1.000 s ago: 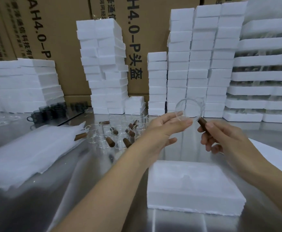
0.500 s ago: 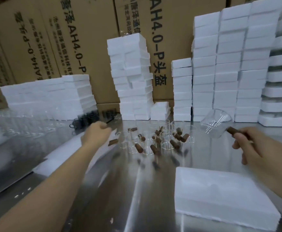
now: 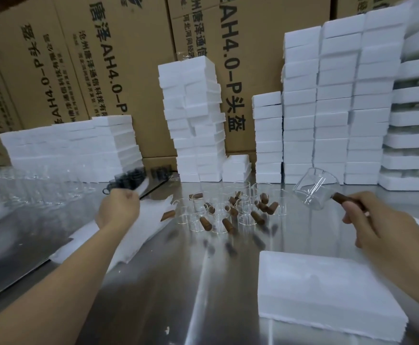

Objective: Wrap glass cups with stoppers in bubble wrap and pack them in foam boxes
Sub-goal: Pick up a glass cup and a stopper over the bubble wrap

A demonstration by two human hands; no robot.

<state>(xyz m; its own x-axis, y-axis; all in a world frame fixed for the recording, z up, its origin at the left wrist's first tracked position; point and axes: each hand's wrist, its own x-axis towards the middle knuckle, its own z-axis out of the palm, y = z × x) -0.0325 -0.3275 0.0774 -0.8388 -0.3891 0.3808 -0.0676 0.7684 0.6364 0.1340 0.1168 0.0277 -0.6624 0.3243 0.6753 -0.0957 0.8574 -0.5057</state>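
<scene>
Holding glass cup by brown handle in right grip, fingers wrapped round handle; cup tilted, raised over desk toward right edge. Resting left grip, fingers curled, on wrap sheets toward left edge; pinching sheet or not, cannot tell. Other cups clustered mid-desk. Foam box flat near front edge. Foam stacks along far edge.

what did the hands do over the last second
The left hand let go of the glass cup and reached left to the white wrap sheets, fingers curled; whether it grips one is unclear. The right hand still holds the cup by its brown handle. The foam box and loose cups stayed put.
</scene>
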